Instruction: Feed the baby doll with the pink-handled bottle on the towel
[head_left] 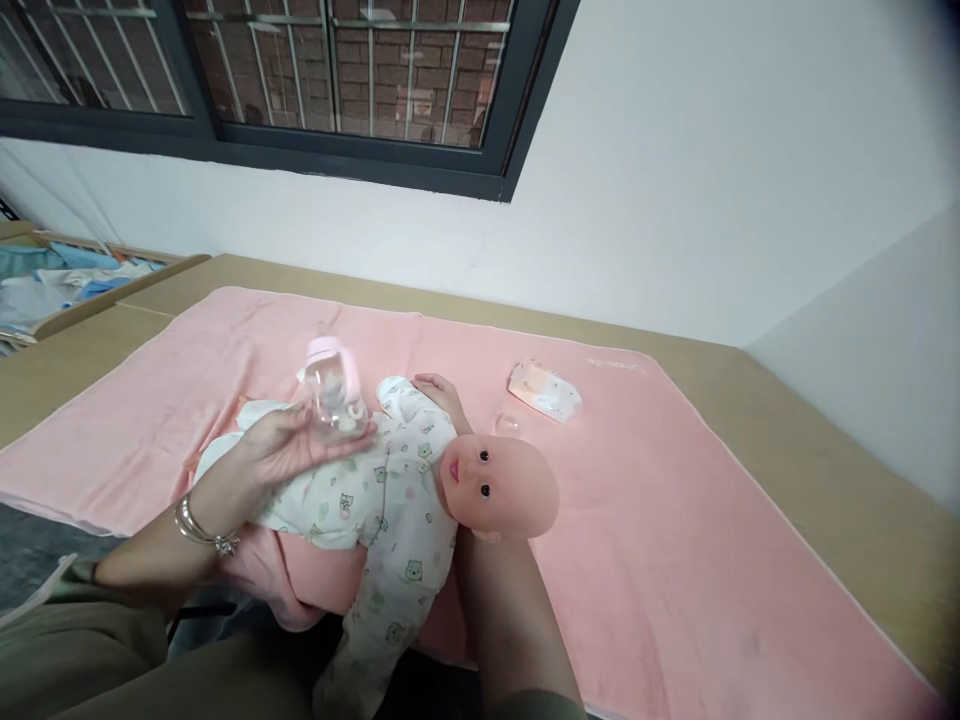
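A clear baby bottle (335, 408) with a pink collar and handle rests in my left hand (296, 440), whose fingers lie along its lower side above the doll's body. The bald baby doll (412, 470) lies on its back in a white printed outfit, its head towards the right. My right forearm passes beneath its neck, and my right hand (442, 395) comes out beyond the far shoulder, fingers curled round the doll's upper arm. Part of that hand is hidden behind the doll. A small clear dome-shaped cover (508, 425) lies just past the doll's head.
A pink blanket (660, 560) covers much of the wooden table (795, 430). On it lies a soft white-and-peach packet (545, 389). At the far left is a wooden-edged bin (75, 285) with blue and white cloths. Wall and barred window (360, 70) stand behind.
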